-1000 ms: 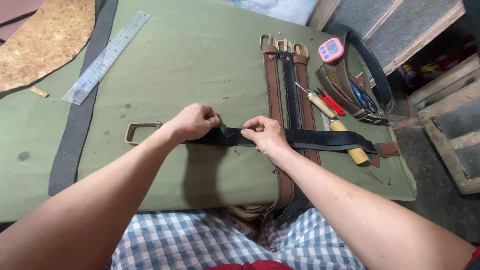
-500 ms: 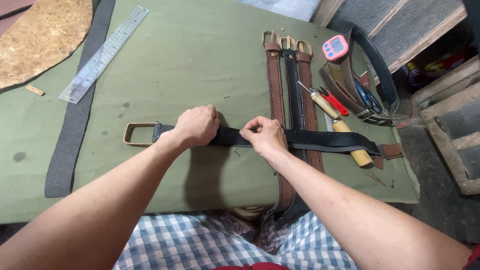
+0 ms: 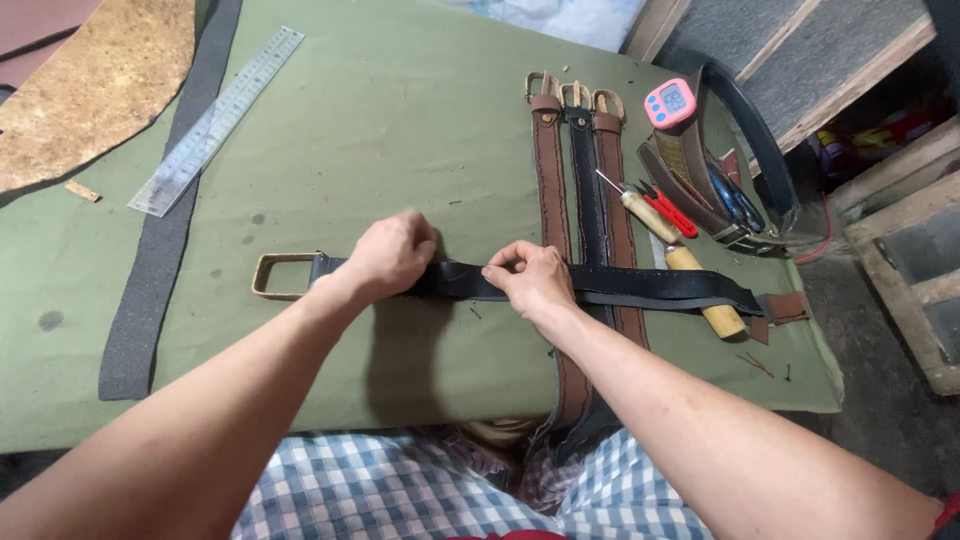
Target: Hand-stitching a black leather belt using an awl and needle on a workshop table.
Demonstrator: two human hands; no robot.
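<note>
Two hands work one black strap (image 3: 600,285) that lies crosswise on the green-covered bench (image 3: 400,130), over three belts (image 3: 585,200) running from the far edge toward the near edge. In the head view, the left hand (image 3: 388,255) has slid toward the strap's left end since a second ago: more of the brass ring (image 3: 280,275) and the short piece of strap beside it now shows, and the gap between the two hands has widened. Its grip is closed, fingers curled down and pressing the strap to the bench. The right hand (image 3: 530,280) stays near the middle, thumb and forefinger pinching the strap's far edge. That reads as the strap being smoothed or drawn flat along its length.

What the right fingertips hold besides the strap cannot be made out. The strap under both hands is hidden. The belts' near ends drop over the near edge, out of sight. A ruler (image 3: 215,120) lies toward the far left corner; an awl (image 3: 680,262) lies partly under the strap.
</note>
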